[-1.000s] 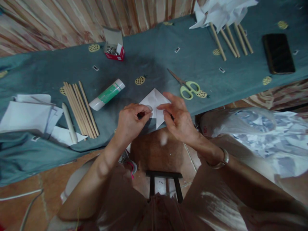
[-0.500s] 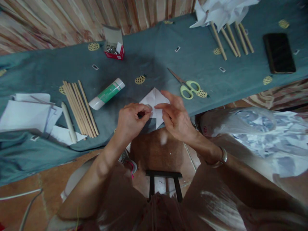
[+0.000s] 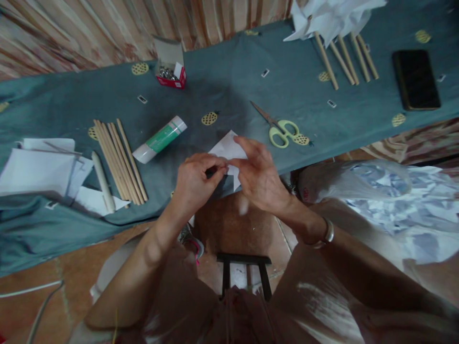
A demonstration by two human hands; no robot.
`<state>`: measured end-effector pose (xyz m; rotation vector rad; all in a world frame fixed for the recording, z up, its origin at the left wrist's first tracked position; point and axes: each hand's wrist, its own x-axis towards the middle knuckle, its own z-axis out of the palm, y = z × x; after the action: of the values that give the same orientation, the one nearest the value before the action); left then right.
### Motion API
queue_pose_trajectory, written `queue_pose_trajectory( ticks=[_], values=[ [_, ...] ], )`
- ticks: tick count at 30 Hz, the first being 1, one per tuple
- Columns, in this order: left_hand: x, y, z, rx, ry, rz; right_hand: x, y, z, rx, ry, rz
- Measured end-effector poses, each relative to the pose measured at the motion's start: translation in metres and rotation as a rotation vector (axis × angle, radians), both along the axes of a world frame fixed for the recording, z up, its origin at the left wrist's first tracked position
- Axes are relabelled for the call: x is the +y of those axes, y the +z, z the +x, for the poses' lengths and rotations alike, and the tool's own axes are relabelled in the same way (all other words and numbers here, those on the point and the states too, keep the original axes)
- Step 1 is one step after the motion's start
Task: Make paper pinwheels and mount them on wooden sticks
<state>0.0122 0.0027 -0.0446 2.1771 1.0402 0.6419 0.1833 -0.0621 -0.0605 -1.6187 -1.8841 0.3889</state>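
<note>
Both hands meet over a folded white paper (image 3: 229,145) lying at the near edge of the bench (image 3: 222,81), which is draped in a blue-grey cloth. The left hand (image 3: 195,179) comes in from the near left with thumb and forefinger pinched together at the paper's middle; whether that grip is clamped on a flap or on some small thing cannot be made out. The right hand (image 3: 260,174) comes from the near right, fingers curled and fingertips pressed down on the same spot, touching the left fingertips. The paper lies just beyond both hands, its pointed corner aimed at the far side, with neither hand clearly nearer. Most of its near half is hidden beneath the fingers, so its full shape is unclear. Green-handled scissors (image 3: 281,131) lie just to the right, a glue stick (image 3: 160,139) and a bundle of wooden sticks (image 3: 120,160) to the left, a red box (image 3: 171,74) farther off.
</note>
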Motion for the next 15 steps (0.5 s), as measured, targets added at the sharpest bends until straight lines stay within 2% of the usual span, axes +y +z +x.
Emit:
queue_pose_trajectory(
  ticks=[7,15],
  values=[
    [-0.007,-0.006,-0.006,-0.054,-0.039,0.068,0.0,0.0,-0.007,-0.065,0.036,0.005],
    [-0.007,-0.01,-0.008,0.02,-0.066,0.176,0.004,0.005,0.013,0.147,-0.042,-0.009]
  ],
)
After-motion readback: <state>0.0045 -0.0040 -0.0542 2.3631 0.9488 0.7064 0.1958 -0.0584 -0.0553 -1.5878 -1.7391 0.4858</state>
